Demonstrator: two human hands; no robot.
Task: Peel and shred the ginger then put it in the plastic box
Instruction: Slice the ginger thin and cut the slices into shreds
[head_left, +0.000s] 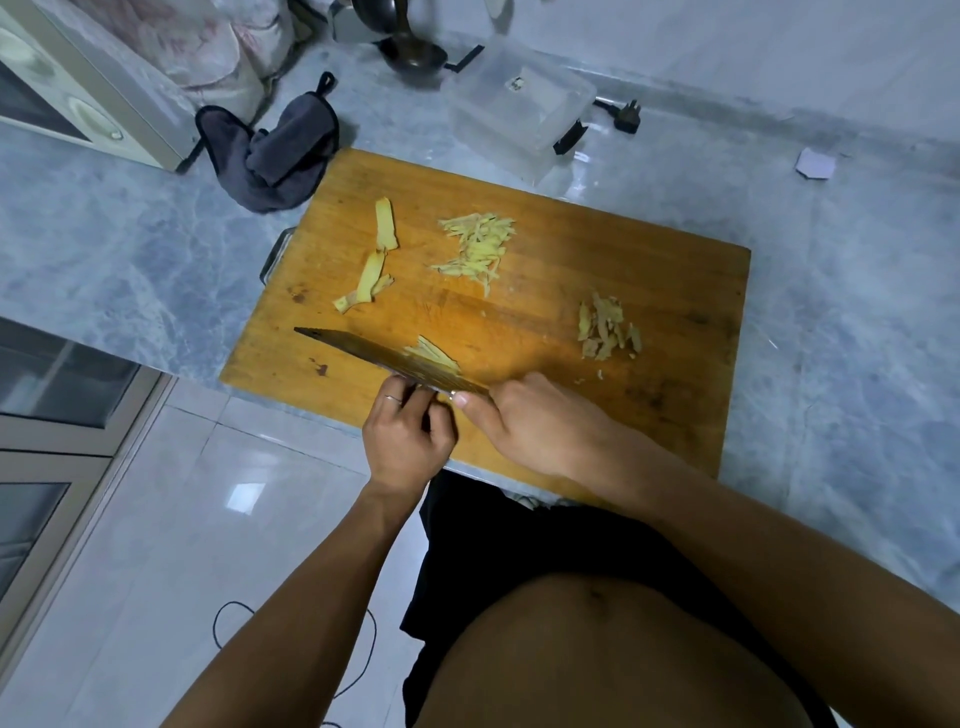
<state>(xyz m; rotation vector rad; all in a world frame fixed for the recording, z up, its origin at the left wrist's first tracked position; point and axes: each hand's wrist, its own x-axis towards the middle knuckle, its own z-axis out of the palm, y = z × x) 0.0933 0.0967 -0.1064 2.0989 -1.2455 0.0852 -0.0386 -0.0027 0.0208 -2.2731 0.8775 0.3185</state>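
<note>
A wooden cutting board (649, 291) lies on the counter. On it are a pile of shredded ginger (478, 247), a heap of peel scraps (605, 327) at the right and two long peel strips (385, 224) at the left. My right hand (530, 421) grips the handle of a cleaver (363, 356), whose blade points left. A few ginger slices (434, 353) show just over the blade. My left hand (405, 436) has its fingers curled against the blade's near edge; what they hold is hidden. The clear plastic box (519, 104) stands behind the board.
A dark grey cloth (280, 150) lies left of the board, with a cream appliance (67, 88) behind it. A dark ladle (415, 54) and a black plug (626, 117) sit near the box. The board overhangs the counter's front edge above the tiled floor.
</note>
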